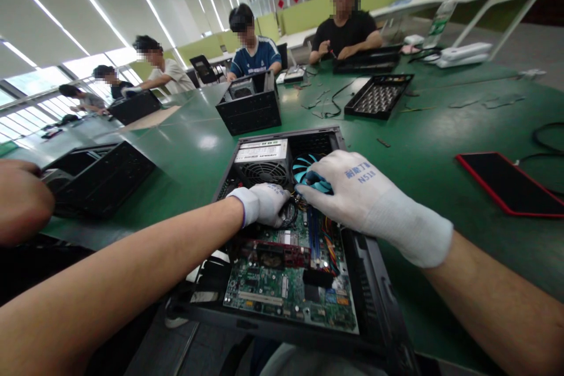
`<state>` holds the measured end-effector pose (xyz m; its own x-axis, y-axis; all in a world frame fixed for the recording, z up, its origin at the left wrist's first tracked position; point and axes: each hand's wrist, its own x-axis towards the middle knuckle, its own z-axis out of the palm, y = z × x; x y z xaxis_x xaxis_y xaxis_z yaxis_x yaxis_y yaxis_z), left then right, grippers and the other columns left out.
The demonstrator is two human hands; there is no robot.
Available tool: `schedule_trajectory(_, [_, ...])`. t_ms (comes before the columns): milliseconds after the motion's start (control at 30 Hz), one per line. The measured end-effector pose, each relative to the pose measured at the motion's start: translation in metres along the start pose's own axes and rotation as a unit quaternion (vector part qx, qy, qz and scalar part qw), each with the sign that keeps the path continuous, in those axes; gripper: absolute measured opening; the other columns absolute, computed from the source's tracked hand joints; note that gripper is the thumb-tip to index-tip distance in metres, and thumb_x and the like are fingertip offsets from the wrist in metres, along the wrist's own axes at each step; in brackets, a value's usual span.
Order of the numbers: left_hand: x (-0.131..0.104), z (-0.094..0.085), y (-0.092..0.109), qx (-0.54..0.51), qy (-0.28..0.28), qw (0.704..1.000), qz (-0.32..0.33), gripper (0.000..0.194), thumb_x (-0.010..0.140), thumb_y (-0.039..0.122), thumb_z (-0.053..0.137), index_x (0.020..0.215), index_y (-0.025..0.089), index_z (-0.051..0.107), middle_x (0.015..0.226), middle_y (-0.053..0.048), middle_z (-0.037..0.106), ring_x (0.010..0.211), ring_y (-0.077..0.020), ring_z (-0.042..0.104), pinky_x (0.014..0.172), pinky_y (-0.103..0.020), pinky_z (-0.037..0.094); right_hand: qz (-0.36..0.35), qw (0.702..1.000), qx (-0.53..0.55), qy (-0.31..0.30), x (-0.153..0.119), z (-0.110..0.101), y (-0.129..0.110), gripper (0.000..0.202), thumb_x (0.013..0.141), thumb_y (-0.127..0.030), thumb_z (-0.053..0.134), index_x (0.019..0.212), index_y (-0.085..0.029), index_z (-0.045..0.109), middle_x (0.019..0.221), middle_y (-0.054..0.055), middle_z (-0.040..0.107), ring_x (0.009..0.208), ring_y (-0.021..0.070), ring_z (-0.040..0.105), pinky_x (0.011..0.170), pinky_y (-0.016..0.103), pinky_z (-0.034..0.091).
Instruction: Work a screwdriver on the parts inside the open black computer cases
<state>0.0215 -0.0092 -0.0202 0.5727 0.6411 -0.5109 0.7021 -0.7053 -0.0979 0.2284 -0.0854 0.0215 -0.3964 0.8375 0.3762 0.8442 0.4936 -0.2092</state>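
An open computer case (pixel 381 288) lies before me, partly over the table's edge. Both my hands wear white gloves and reach inside it. My left hand (pixel 267 202) is closed near dark cables below the power supply (pixel 262 155); what its fingers hold is hidden. Thumb and fingers of my right hand (pixel 352 188) pinch together beside a blue fan (pixel 304 165), over thin wires, and I cannot make out what is between them. Nearer me are the green motherboard (pixel 255 288), a red expansion card (pixel 291 254) and coloured wires (pixel 330 247).
A red-edged tablet-like device (pixel 513 182) lies at right on the green table (pixel 423 170). Other cases (pixel 251 108) stand ahead and at left (pixel 101 182). A black panel (pixel 379 97) lies farther back. Several people work around the table; a bare arm (pixel 22 202) intrudes at left.
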Motion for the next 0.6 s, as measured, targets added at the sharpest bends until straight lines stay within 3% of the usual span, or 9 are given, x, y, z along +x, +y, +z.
schedule_trajectory(133, [-0.006, -0.007, 0.002, -0.023, 0.005, 1.000, -0.007, 0.070, 0.074, 0.043, 0.082, 0.133, 0.010, 0.063, 0.126, -0.021, 0.076, 0.115, -0.0382, 0.074, 0.099, -0.042, 0.060, 0.011, 0.999, 0.048, 0.004, 0.004, -0.001, -0.002, 0.039, 0.103, -0.051, 0.054, 0.093, -0.017, 0.071, 0.095, 0.012, 0.072, 0.093, 0.0285, 0.064, 0.086, 0.042, 0.048])
schedule_trajectory(200, [-0.014, -0.014, 0.003, -0.038, 0.025, 0.999, -0.015, 0.067, 0.079, 0.048, 0.076, 0.133, 0.010, 0.062, 0.125, -0.020, 0.076, 0.113, -0.0370, 0.075, 0.095, -0.041, 0.061, 0.040, 0.993, 0.101, 0.034, 0.003, 0.000, 0.000, 0.039, 0.101, -0.054, 0.055, 0.099, -0.018, 0.071, 0.104, 0.013, 0.074, 0.102, 0.0303, 0.066, 0.093, 0.045, 0.051])
schedule_trajectory(267, [-0.026, -0.022, 0.004, -0.053, 0.060, 0.997, -0.021, 0.057, 0.088, 0.051, 0.065, 0.129, 0.012, 0.062, 0.125, -0.020, 0.076, 0.113, -0.0346, 0.075, 0.094, -0.039, 0.060, 0.099, 0.980, 0.153, 0.082, -0.005, 0.003, 0.006, 0.051, 0.098, -0.061, 0.055, 0.120, -0.017, 0.070, 0.130, 0.017, 0.070, 0.124, 0.0352, 0.062, 0.108, 0.051, 0.049])
schedule_trajectory(333, [-0.039, -0.029, 0.005, -0.065, 0.096, 0.993, -0.020, 0.046, 0.095, 0.048, 0.055, 0.124, 0.014, 0.062, 0.122, -0.018, 0.077, 0.113, -0.0323, 0.075, 0.092, -0.037, 0.060, 0.184, 0.958, 0.193, 0.107, -0.021, 0.010, 0.016, 0.077, 0.093, -0.071, 0.055, 0.149, -0.018, 0.056, 0.159, 0.019, 0.053, 0.148, 0.0400, 0.047, 0.124, 0.058, 0.036])
schedule_trajectory(400, [-0.054, -0.034, 0.006, -0.081, 0.128, 0.988, -0.011, 0.037, 0.096, 0.046, 0.053, 0.118, 0.017, 0.062, 0.115, -0.015, 0.078, 0.107, -0.0311, 0.077, 0.088, -0.036, 0.060, 0.282, 0.925, 0.242, 0.080, -0.043, 0.022, 0.026, 0.099, 0.087, -0.079, 0.059, 0.166, -0.022, 0.038, 0.170, 0.016, 0.041, 0.155, 0.0428, 0.039, 0.128, 0.063, 0.029])
schedule_trajectory(467, [-0.072, -0.037, 0.009, -0.102, 0.173, 0.980, 0.000, 0.030, 0.097, 0.046, 0.053, 0.108, 0.020, 0.063, 0.105, -0.012, 0.079, 0.099, -0.0301, 0.077, 0.082, -0.036, 0.059, 0.331, 0.892, 0.307, 0.037, -0.062, 0.035, 0.031, 0.104, 0.083, -0.080, 0.065, 0.168, -0.029, 0.034, 0.173, 0.010, 0.039, 0.158, 0.0427, 0.035, 0.131, 0.063, 0.022])
schedule_trajectory(600, [-0.121, -0.034, 0.015, -0.122, 0.290, 0.949, 0.015, 0.021, 0.101, 0.040, 0.051, 0.091, 0.023, 0.058, 0.089, -0.005, 0.075, 0.083, -0.0234, 0.075, 0.072, -0.032, 0.054, 0.337, 0.785, 0.518, 0.045, -0.076, 0.055, 0.025, 0.100, 0.084, -0.077, 0.063, 0.167, -0.029, 0.036, 0.169, 0.009, 0.045, 0.155, 0.0399, 0.043, 0.123, 0.053, 0.044])
